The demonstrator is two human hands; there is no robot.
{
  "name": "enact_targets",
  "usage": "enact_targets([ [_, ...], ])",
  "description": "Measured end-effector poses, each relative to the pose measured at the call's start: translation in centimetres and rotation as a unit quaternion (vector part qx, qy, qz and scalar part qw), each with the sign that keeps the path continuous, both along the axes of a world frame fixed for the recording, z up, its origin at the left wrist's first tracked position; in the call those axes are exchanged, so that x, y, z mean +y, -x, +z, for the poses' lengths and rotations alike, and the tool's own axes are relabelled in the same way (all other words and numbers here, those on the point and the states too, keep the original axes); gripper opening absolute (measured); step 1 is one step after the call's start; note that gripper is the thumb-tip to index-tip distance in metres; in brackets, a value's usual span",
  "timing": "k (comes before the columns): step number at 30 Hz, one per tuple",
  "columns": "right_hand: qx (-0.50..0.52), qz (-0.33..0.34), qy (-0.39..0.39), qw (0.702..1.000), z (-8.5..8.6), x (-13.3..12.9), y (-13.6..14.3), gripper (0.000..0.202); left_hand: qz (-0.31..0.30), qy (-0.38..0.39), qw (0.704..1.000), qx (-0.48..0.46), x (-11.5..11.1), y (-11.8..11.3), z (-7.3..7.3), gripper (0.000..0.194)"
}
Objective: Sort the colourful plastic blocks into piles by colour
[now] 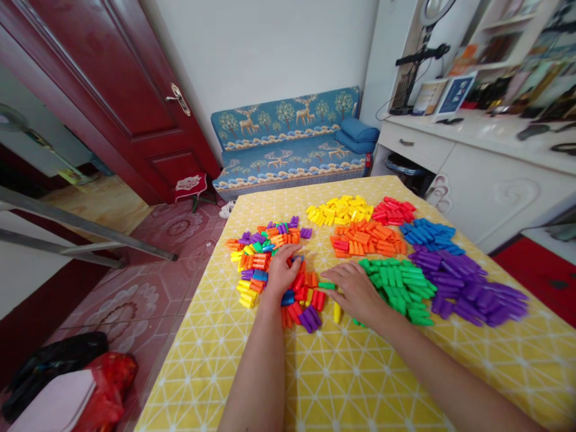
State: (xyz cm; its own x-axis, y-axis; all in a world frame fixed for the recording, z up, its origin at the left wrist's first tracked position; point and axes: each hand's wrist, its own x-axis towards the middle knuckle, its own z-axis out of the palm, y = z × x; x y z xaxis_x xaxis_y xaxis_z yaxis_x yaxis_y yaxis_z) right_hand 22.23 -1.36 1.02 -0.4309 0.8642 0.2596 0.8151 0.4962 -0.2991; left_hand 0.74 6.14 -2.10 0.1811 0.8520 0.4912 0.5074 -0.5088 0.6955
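Observation:
A mixed heap of small plastic tube-like pieces (pixel 257 261), in several colours, lies on the table's left half. My left hand (pixel 282 270) rests over its right part, thumb and forefinger apart, with a blue piece showing near the gap. My right hand (pixel 355 289) is just right of the heap, with a green piece (pixel 327 285) between its thumb and fingers. Below that hand a single yellow piece (pixel 337 312) lies on the cloth. Right beside it spreads a pile of green pieces (pixel 398 285), partly covered by the hand.
Sorted piles stand beyond and to the right: yellow (pixel 339 210), orange (pixel 369 239), red (pixel 393 211), blue (pixel 432 235) and purple (pixel 468 288). A yellow patterned cloth (pixel 342 378) covers the table. Past it are a blue sofa (pixel 288 157) and a white cabinet (pixel 504 192).

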Motion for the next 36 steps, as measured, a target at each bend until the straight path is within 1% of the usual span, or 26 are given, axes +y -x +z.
enact_targets([
  [2, 0.002, 0.011, 0.013, 1.000, -0.3, 0.2, 0.8, 0.026, -0.002, 0.000, 1.000, -0.001, 0.0, 0.0, 0.0, 0.030],
  [5, -0.014, -0.010, 0.020, 1.000, -0.4, 0.3, 0.5, 0.018, -0.003, 0.001, 1.000, -0.004, 0.0, 0.0, -0.1, 0.031],
  [9, -0.062, -0.064, 0.018, 0.996, 0.6, 0.3, -1.3, 0.011, -0.002, -0.001, 1.000, -0.006, 0.1, 0.0, -0.2, 0.031],
  [12, -0.072, -0.086, 0.018, 0.994, 1.4, 0.2, -1.5, 0.013, 0.000, 0.000, 1.000, -0.005, 0.1, 0.0, -0.2, 0.031],
  [15, -0.030, -0.071, 0.026, 0.997, 1.3, 0.1, -0.2, 0.022, -0.001, 0.001, 1.000, -0.003, 0.0, 0.0, -0.1, 0.031],
  [19, 0.022, -0.031, 0.091, 0.995, 0.1, -0.1, 2.7, 0.043, -0.001, 0.002, 1.000, -0.003, -0.1, -0.1, 0.0, 0.029],
  [22, 0.054, -0.034, 0.126, 0.990, -0.8, 0.1, 4.5, 0.056, -0.003, 0.009, 1.000, -0.009, -0.2, -0.2, 0.2, 0.027],
  [25, 0.107, -0.035, 0.134, 0.985, -1.4, 0.9, 5.8, 0.062, -0.010, 0.020, 0.999, -0.042, -0.1, 0.0, 0.6, 0.024],
  [27, 0.158, -0.038, 0.135, 0.977, -2.1, 1.7, 6.4, 0.059, -0.014, 0.041, 0.996, -0.083, 0.0, 0.4, 0.8, 0.022],
  [29, 0.235, -0.055, 0.147, 0.959, -2.9, 2.4, 6.8, 0.050, -0.021, 0.081, 0.988, -0.129, 0.1, 1.0, 0.9, 0.023],
  [31, 0.338, -0.074, 0.171, 0.922, -3.7, 3.0, 7.2, 0.042, -0.035, 0.124, 0.978, -0.164, 0.0, 1.6, 1.1, 0.024],
  [33, 0.442, -0.084, 0.206, 0.869, -4.2, 3.2, 7.4, 0.037, -0.057, 0.155, 0.971, -0.174, -0.2, 2.1, 1.4, 0.024],
  [36, 0.554, -0.099, 0.247, 0.789, -4.1, 3.3, 7.4, 0.033, -0.098, 0.179, 0.971, -0.127, -0.6, 2.4, 2.1, 0.026],
])
